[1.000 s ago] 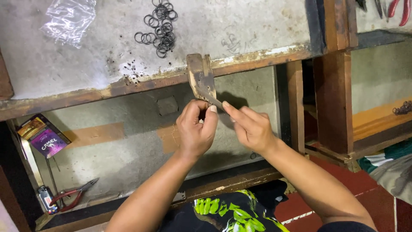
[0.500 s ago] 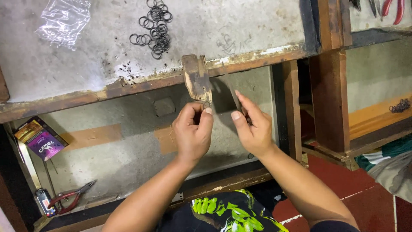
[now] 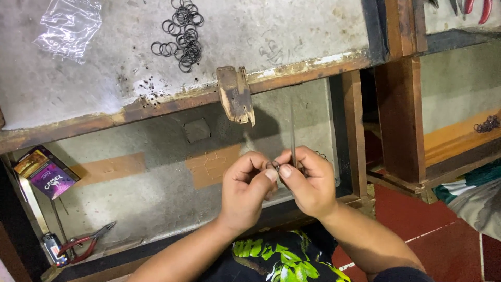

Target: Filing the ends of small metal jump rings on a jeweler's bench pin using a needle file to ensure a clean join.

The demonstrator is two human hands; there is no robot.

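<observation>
My left hand and my right hand meet below the workbench edge, fingertips pinched together on a small dark metal ring. My right hand also grips a thin metal file that points straight up. Above the hands a worn wooden peg juts from the bench's front edge. A pile of several dark metal rings lies on the bench top.
A crumpled clear plastic bag lies at the bench's far left. On the lower shelf sit a purple-and-gold small box, red-handled pliers and a lighter. A wooden post stands to the right; more tools lie at top right.
Both hands have dropped from the wooden peg toward my body and come together. The right hand, apart half a second ago, now pinches the ring with the left.
</observation>
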